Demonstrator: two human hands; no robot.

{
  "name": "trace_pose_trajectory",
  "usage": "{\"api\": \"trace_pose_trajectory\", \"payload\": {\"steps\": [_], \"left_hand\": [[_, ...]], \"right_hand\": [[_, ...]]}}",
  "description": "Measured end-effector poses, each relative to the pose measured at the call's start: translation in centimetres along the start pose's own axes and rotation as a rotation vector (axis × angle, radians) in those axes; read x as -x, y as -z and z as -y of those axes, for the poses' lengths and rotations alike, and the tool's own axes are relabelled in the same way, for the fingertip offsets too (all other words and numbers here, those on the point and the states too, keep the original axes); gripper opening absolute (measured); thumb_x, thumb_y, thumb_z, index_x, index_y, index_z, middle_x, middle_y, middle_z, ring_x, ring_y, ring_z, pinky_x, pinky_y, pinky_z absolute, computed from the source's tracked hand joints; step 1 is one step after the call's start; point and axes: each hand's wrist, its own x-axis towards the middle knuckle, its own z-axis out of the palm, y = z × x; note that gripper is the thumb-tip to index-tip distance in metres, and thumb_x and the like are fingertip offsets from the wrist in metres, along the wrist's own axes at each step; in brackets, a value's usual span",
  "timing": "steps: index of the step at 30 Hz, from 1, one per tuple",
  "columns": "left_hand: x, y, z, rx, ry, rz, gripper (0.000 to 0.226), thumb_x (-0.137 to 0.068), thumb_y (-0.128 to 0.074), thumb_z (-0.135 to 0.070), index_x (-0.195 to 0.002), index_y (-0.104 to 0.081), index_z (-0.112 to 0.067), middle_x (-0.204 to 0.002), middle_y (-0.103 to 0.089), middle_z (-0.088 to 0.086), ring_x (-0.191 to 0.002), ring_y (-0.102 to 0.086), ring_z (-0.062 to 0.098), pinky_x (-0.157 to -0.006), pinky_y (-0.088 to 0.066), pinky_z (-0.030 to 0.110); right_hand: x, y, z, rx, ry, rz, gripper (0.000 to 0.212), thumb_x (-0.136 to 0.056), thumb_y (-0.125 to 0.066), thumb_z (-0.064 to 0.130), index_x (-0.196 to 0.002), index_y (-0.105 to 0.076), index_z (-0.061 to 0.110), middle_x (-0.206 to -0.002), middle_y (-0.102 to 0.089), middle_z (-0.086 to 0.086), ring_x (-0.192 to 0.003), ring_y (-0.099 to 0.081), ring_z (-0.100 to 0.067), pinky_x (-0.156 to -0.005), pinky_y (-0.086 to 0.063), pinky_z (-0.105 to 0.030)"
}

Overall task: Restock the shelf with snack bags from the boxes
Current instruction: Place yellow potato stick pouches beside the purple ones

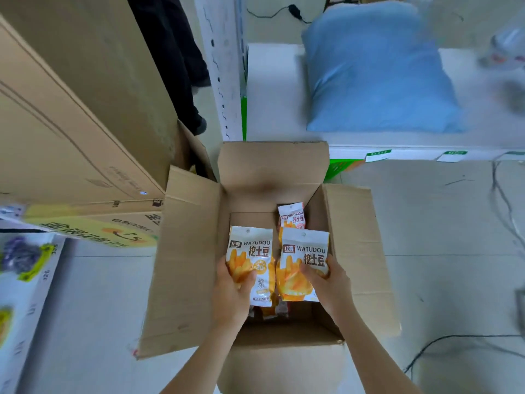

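The left hand grips the left bag, the right hand the right bag, both inside the box on grey floor. Beyond the fingertips, a white shelf bears a blue sack.

You're in a shop, or perhaps its stockroom; the blurred edges make that hard to settle. A white shelf with a green front edge carries price labels. A slotted upright stands beside it, and big cardboard cartons are stacked near an open box of identical snack bags.
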Motion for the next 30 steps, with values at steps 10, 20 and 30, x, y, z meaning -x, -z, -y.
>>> {"api": "trace_pose_trajectory", "payload": {"steps": [10,20,30], "left_hand": [[16.6,10.3,-6.4,0.145,-0.057,-0.148,0.055,-0.081,-0.074,-0.036,-0.127,-0.043,-0.035,-0.113,-0.066,-0.014,-0.095,-0.069,0.009,-0.075,-0.059,0.039],[32.4,23.2,-8.3,0.260,-0.003,-0.434,0.055,-0.083,-0.074,-0.027,-0.128,-0.042,-0.032,-0.099,-0.064,-0.015,-0.078,-0.058,-0.001,-0.063,-0.042,0.019],[43.1,38.5,-4.3,0.321,-0.022,-0.658,0.052,-0.080,-0.075,-0.034,-0.122,-0.046,-0.037,-0.099,-0.063,-0.021,-0.089,-0.062,0.000,-0.067,-0.046,0.020]], "right_hand": [[15.5,5.5,9.1,-0.035,0.125,0.040,0.015,-0.080,-0.076,0.035,-0.088,-0.065,0.041,-0.080,-0.072,0.015,-0.073,-0.066,-0.007,-0.065,-0.050,-0.023],[31.7,4.6,17.7,0.012,0.306,0.241,0.013,-0.083,-0.074,0.030,-0.089,-0.066,0.037,-0.074,-0.069,0.027,-0.070,-0.063,0.009,-0.058,-0.043,-0.006],[46.9,-3.7,23.9,0.052,0.484,0.423,0.017,-0.082,-0.074,0.039,-0.094,-0.063,0.044,-0.087,-0.070,0.027,-0.082,-0.064,0.009,-0.069,-0.048,-0.019]]}}
